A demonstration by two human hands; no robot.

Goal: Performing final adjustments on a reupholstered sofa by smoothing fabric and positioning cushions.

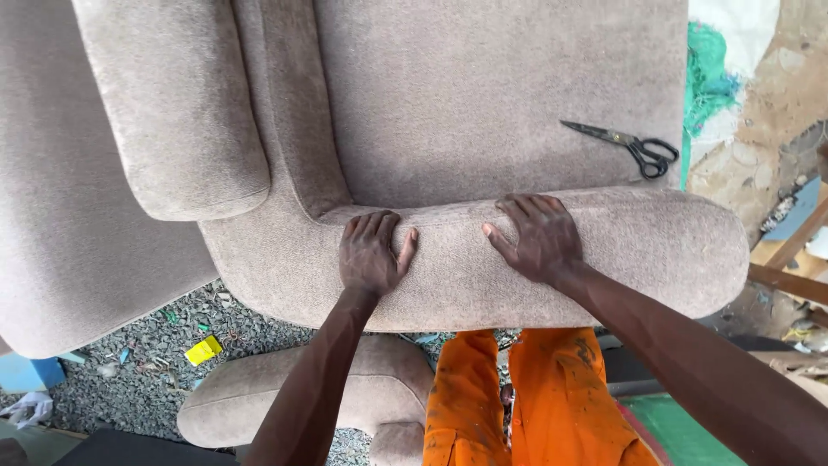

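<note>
A large beige upholstered sofa frame [483, 95] fills the upper part of the head view. Its rounded padded front edge [638, 250] runs across the middle. My left hand [371, 255] lies flat on that edge, fingers together and pressed into the fabric. My right hand [535, 237] rests palm down on the same edge, a little to the right, thumb pointing toward the left hand. Neither hand holds anything. Black scissors [634, 147] lie on the seat surface, beyond my right hand.
A padded armrest [177, 103] rises at the upper left. A loose beige cushion piece [276, 397] lies on the gravel ground below. Orange trouser legs [526, 397] stand under the sofa edge. A yellow scrap [203, 349] lies on the gravel. Wooden pieces [789, 280] sit at right.
</note>
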